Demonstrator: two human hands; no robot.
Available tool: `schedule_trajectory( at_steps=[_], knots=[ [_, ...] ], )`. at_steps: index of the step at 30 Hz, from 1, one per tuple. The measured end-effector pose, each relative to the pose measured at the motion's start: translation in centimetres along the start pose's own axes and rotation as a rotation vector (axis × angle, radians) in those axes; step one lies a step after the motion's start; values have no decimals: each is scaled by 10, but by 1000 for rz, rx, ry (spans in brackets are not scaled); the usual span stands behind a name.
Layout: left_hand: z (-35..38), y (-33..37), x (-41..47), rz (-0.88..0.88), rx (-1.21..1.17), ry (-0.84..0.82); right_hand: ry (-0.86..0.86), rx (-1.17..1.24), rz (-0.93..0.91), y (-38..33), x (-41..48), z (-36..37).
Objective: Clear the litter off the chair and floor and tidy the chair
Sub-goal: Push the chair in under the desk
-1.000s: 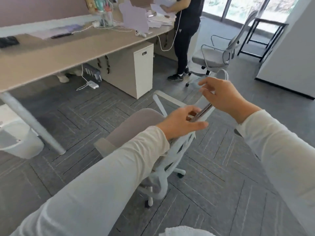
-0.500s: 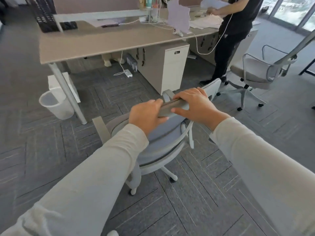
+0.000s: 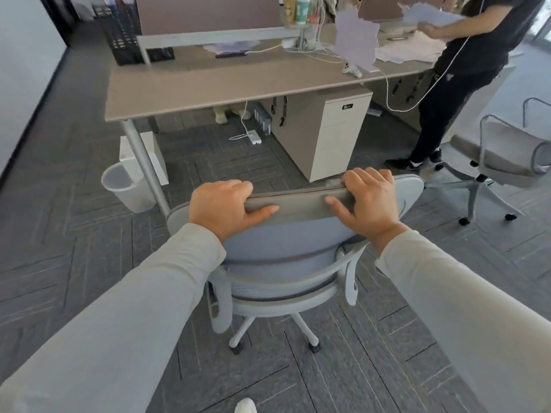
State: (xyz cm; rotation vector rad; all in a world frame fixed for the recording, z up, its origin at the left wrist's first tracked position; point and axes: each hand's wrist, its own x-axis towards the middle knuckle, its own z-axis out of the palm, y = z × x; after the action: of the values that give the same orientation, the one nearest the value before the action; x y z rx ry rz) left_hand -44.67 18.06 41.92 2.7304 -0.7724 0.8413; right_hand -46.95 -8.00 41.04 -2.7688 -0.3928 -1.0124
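Chair [image 3: 286,251] now square-on, hands atop backrest.

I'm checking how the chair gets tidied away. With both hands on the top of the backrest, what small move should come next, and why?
Probably roll the chair forward toward the desk. The left hand and right hand both grip the backrest top, the chair faces the desk, and the carpet between them looks bare, with open space beneath the desk between its leg and the drawer cabinet.
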Motion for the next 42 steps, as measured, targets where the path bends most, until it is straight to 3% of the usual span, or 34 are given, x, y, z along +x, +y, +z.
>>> schedule_trajectory(
  at_steps=[5,10,16,22,28,42],
  knots=[
    [44,-38,55,-34,-31,-62,22,19,109,21,57,47],
    [90,-68,122,-122,-56,-119,-79,128,264,57,129,87],
    [138,-93,191,-178,-49,-117,-182,130,170,118,194,138],
    [186,-111,261,-264,-5,-54,-117,145,38,179,263,200],
    [229,-139,328,-410,30,-82,-166,193,-50,221,331,251],
    [318,-239,464,-492,26,-49,-176,249,-82,280,483,373]
  ],
)
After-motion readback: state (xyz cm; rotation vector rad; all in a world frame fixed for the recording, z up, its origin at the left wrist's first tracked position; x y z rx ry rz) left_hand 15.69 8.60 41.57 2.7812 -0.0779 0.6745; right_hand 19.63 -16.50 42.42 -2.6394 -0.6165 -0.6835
